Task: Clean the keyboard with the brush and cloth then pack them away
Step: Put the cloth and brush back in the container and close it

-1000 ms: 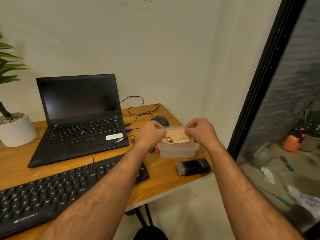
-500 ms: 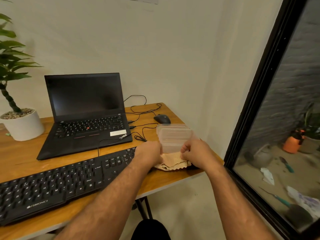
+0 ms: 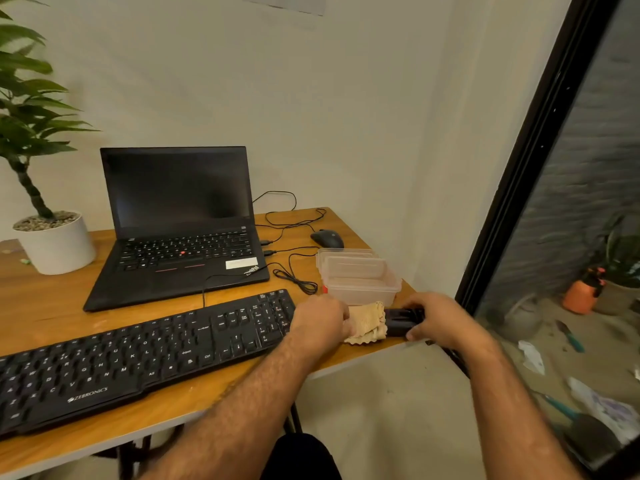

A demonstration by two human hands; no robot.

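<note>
Tan cloth (image 3: 367,322) lies bunched on the desk (image 3: 52,306) between your two hands, touching both. Your left hand (image 3: 320,320) has its fingers curled onto the cloth's left edge, pinching it. Your right hand (image 3: 438,320) is wrapped round the black brush (image 3: 403,320), thumb under, fingers over; the brush lies just right of the cloth, against it. Just beyond your knuckles stands the clear plastic box (image 3: 360,284), its lid behind it. The keyboard (image 3: 138,355) runs off to the left of your left hand, its end touching your wrist. Half a second ago both hands gripped the cloth low at the desk edge; a second ago you held it up over the box, the brush lying free.
</note>
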